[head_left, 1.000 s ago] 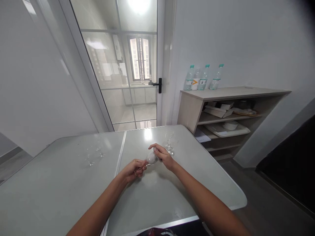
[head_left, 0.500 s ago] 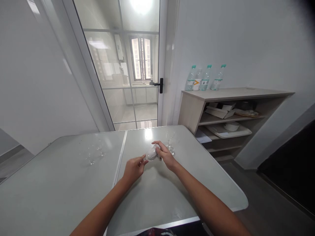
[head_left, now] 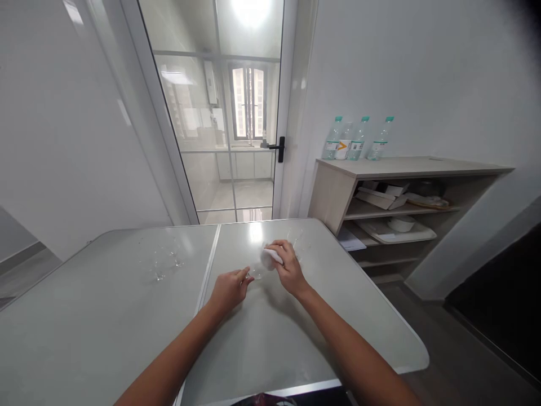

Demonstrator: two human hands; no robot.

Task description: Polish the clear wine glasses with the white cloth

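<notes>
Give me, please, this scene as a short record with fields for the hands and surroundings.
Left hand: pinching a clear glass
Right hand: gripping a white wipe, cloth or paper unclear
Wipe-glass contact: cannot tell, blurred
Table, left half: at least two stemmed glasses
Beyond right hand: more glassware, partly hidden, count unclear
Shelf unit: four bottles on top, three teal-capped; white bowl on tray below
Behind table: glazed door, black handle

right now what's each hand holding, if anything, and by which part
The left hand pinches a clear glass by its left end; the right hand grips a white cloth or tissue, part unclear.
</notes>
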